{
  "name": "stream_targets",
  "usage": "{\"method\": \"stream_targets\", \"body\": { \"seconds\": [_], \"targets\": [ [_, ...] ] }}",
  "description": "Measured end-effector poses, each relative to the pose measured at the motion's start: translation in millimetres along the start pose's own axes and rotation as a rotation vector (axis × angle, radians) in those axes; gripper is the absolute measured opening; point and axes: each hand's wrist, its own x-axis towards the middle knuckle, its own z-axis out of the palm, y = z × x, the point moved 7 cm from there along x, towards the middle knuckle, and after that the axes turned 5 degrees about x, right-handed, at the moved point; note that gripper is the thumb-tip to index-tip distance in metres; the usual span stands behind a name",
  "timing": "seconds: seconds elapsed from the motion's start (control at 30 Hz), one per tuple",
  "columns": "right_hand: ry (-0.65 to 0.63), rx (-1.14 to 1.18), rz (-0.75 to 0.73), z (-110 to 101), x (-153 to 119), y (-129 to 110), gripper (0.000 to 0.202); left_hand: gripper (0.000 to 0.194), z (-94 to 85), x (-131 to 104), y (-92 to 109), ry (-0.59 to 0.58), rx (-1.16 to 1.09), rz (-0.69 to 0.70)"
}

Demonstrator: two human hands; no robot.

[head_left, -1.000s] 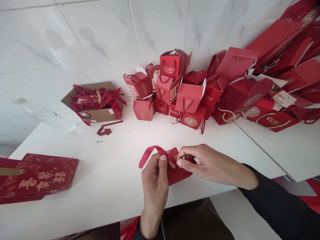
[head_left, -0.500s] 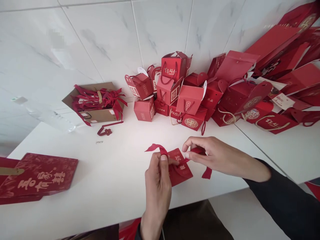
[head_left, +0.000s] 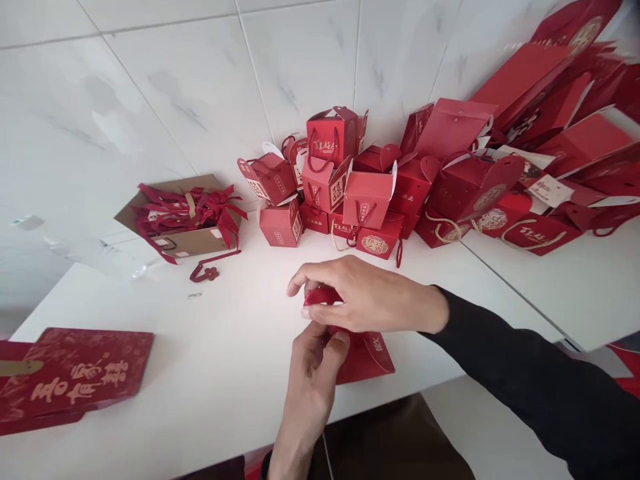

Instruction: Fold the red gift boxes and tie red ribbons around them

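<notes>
Now my right hand (head_left: 365,293) pinches red ribbon (head_left: 325,295).
My left hand (head_left: 315,367) curls at the red packet (head_left: 367,363); its grip I can't tell.

Red boxes (head_left: 370,193) are piled by the white wall (head_left: 175,80). A brown box (head_left: 200,245) holds red ribbons (head_left: 175,215). A dark red flower (head_left: 213,274) lies near it. Gold writing is on the flat red thing (head_left: 127,347) at left.

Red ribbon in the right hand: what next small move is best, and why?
Probably draw the red ribbon gently with the right hand, while the left hand steadies the red packet. The ribbon shows between the right thumb and fingers, the left hand is close to the packet, and the ribbon's lower part is mostly hidden, hence gently.
</notes>
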Motion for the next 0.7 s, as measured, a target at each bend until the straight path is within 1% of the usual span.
{"method": "stream_targets", "body": {
  "seconds": [0.03,0.07,0.13,0.17,0.2,0.23,0.27,0.3,0.33,0.4,0.43,0.47,0.53,0.57,0.6,0.63,0.67,0.7],
  "targets": [
    [0.001,0.010,-0.013,0.3,-0.5,1.9,0.029,0.030,-2.4,-0.2,-1.7,0.024,-0.042,-0.012],
    [0.035,0.019,-0.023,-2.4,-3.0,5.0,0.033,0.035,-5.0,-0.3,-4.5,0.051,-0.075,-0.035],
    [0.148,0.029,-0.022,-12.4,-12.9,14.6,0.040,0.042,-9.3,-0.3,-11.3,0.095,-0.116,-0.090],
    [0.171,0.043,-0.010,-15.3,-18.6,20.6,0.043,0.044,-10.6,-0.1,-13.6,0.106,-0.125,-0.108],
    [0.144,0.065,0.004,-14.5,-23.8,26.4,0.045,0.045,-11.1,0.1,-14.8,0.104,-0.123,-0.118],
    [0.078,0.088,0.019,-10.9,-28.5,31.2,0.046,0.046,-10.5,0.4,-14.7,0.089,-0.111,-0.118],
    [0.006,0.103,0.037,-6.7,-32.9,34.9,0.046,0.047,-9.2,0.7,-13.3,0.068,-0.094,-0.109],
    [-0.036,0.108,0.058,-4.5,-37.1,37.3,0.042,0.048,-7.8,1.0,-11.3,0.048,-0.081,-0.100],
    [-0.025,0.100,0.075,-6.3,-40.9,38.0,0.035,0.048,-6.5,1.1,-9.7,0.035,-0.076,-0.103],
    [0.090,0.081,0.111,-17.0,-48.4,35.9,0.020,0.040,-5.9,0.9,-7.6,0.039,-0.104,-0.137],
    [0.122,0.096,0.133,-20.7,-52.3,34.1,0.020,0.037,-6.2,0.8,-6.2,0.047,-0.130,-0.152],
    [0.104,0.130,0.165,-20.5,-56.1,33.1,0.022,0.034,-6.0,0.9,-4.2,0.039,-0.148,-0.157],
    [0.013,0.218,0.247,-14.2,-63.3,34.9,0.025,0.027,-4.8,1.5,2.3,-0.014,-0.126,-0.121],
    [0.000,0.245,0.285,-12.0,-66.4,37.7,0.026,0.023,-4.5,1.8,5.9,-0.042,-0.081,-0.084],
    [0.023,0.255,0.313,-11.4,-68.5,41.5,0.027,0.016,-4.8,2.1,9.3,-0.058,-0.017,-0.037],
    [0.070,0.251,0.328,-11.6,-69.6,45.7,0.027,0.010,-6.4,2.4,12.3,-0.048,0.062,0.017],
    [0.108,0.251,0.333,-10.5,-69.7,49.7,0.027,0.004,-9.0,2.5,16.0,-0.008,0.154,0.092],
    [0.111,0.263,0.334,-6.3,-68.6,53.4,0.028,0.007,-11.4,1.7,20.9,0.050,0.256,0.195]
  ]
}}
